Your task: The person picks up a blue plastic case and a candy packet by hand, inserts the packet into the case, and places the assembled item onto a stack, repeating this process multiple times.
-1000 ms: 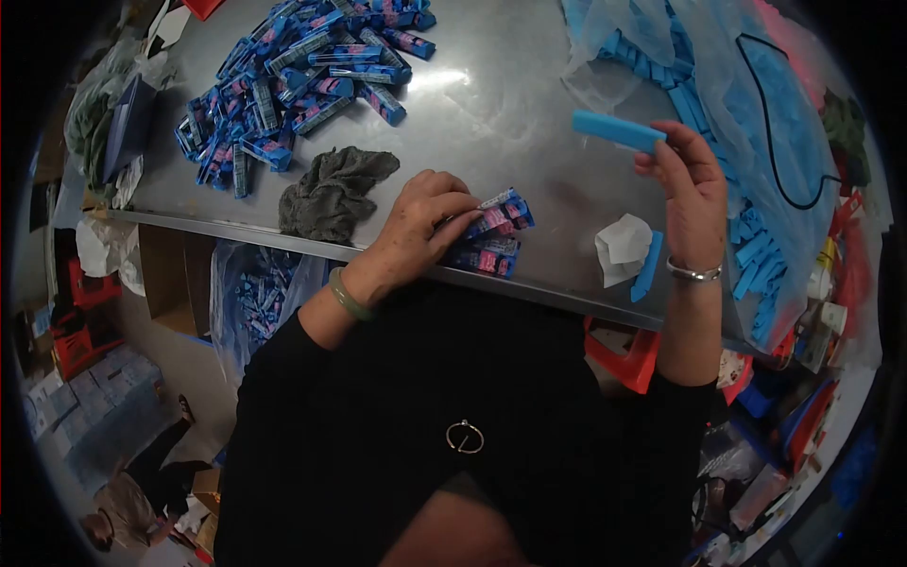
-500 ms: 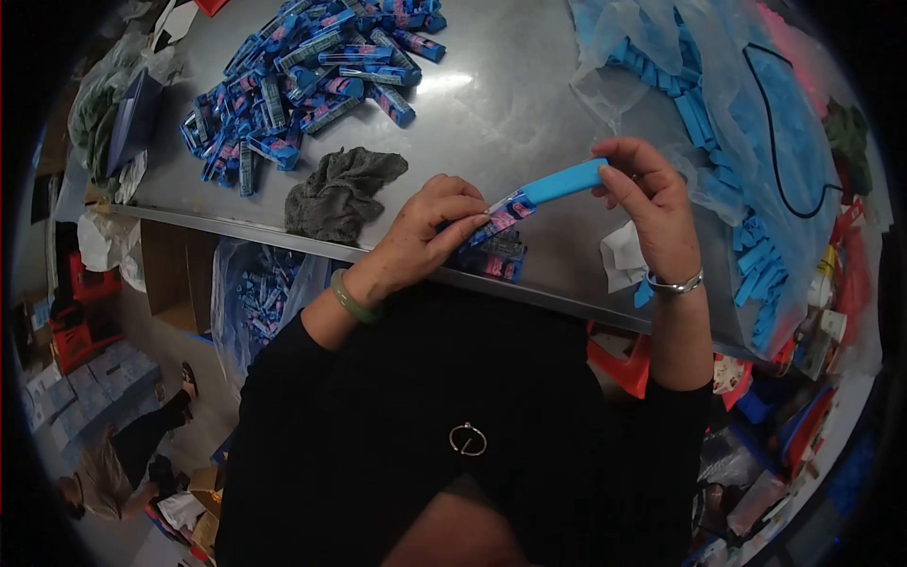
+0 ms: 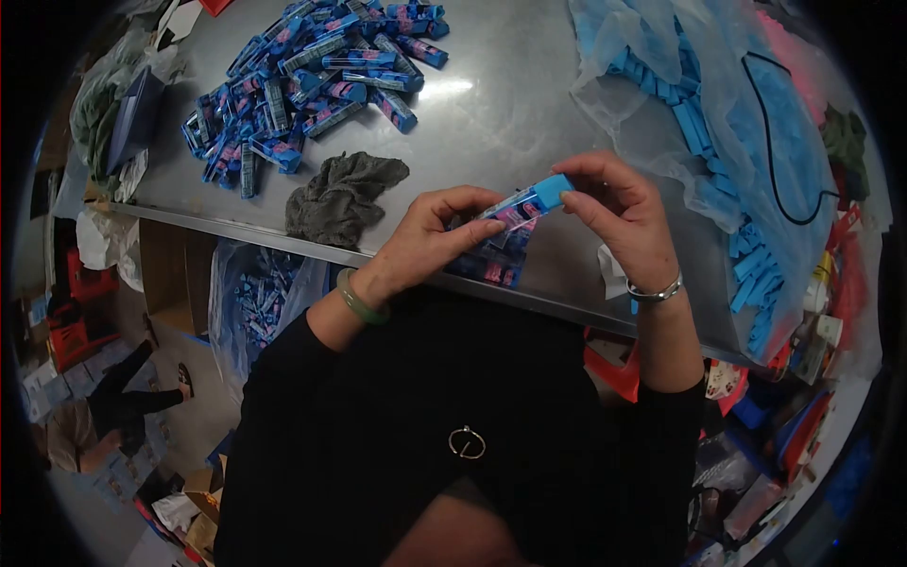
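Observation:
A printed plastic sleeve point(image 3: 520, 209), blue and pink with a clear part, is pinched between thumb and fingers of my left hand point(image 3: 425, 231). Out of its upper right end sticks a short length of a light-blue flat block point(image 3: 555, 191); the rest is inside the sleeve. The thumb and fingers of my right hand point(image 3: 619, 213) close on that protruding end. Beneath my hands, at the table's near edge, lie more printed sleeves point(image 3: 501, 272), partly hidden.
A heap of filled blue packs point(image 3: 302, 90) covers the table's point(image 3: 510, 94) far left. A dark grey cloth point(image 3: 342, 200) lies before it. At right, a clear bag point(image 3: 746, 151) spills light-blue blocks point(image 3: 694, 123). A person point(image 3: 85, 430) is at lower left.
The light-blue block has slid down into the sleeve, so much less of it sticks out. My right hand has moved left and slightly down, closer to my left hand.

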Action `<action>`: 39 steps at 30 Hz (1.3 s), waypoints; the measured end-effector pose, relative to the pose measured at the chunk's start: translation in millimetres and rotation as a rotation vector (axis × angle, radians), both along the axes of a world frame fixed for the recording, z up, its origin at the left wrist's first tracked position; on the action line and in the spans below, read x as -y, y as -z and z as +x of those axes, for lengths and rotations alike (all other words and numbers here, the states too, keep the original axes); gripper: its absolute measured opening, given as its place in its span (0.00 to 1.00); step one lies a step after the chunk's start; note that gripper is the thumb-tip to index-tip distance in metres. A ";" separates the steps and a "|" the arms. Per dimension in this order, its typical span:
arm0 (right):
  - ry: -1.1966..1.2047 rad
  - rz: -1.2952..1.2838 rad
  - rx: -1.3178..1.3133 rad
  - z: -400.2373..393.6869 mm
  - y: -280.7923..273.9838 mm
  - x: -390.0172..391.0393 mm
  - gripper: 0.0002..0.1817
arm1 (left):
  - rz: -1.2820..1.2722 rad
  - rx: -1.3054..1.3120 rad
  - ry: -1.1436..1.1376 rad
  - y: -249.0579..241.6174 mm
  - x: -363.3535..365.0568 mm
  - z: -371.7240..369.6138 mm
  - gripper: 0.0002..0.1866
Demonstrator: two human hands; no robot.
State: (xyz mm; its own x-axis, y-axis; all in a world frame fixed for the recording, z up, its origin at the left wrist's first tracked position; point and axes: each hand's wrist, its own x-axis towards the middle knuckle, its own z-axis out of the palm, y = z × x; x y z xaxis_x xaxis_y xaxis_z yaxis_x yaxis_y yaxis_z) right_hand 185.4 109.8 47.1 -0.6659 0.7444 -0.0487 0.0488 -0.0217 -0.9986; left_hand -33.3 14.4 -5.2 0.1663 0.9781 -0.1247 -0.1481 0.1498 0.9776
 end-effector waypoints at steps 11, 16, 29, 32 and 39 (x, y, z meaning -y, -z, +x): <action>0.225 -0.141 0.195 -15.6 -4.7 10.0 0.10 | 0.267 -0.396 -0.193 2.7 -0.5 2.1 0.15; 0.186 0.090 0.190 -15.2 4.8 8.8 0.10 | 0.201 -0.382 -0.184 3.7 1.1 2.0 0.14; 0.054 0.777 0.419 -29.1 11.1 43.2 0.46 | -0.276 0.468 -0.017 -4.0 0.7 5.9 0.13; 0.121 0.848 0.418 -33.8 16.2 46.7 0.53 | -0.290 0.515 0.013 -3.6 2.1 6.5 0.13; 0.109 0.852 0.373 -35.6 15.4 49.6 0.54 | -0.321 0.603 0.051 -4.5 4.7 5.9 0.15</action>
State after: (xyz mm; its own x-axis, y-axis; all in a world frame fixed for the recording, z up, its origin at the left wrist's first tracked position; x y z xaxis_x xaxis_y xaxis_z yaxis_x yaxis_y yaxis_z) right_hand 149.8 60.2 31.7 -0.6419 0.6845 0.3455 0.4097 0.6871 -0.6000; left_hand -27.3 9.7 -0.7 0.3423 0.8973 -0.2786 -0.6380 0.4397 0.6321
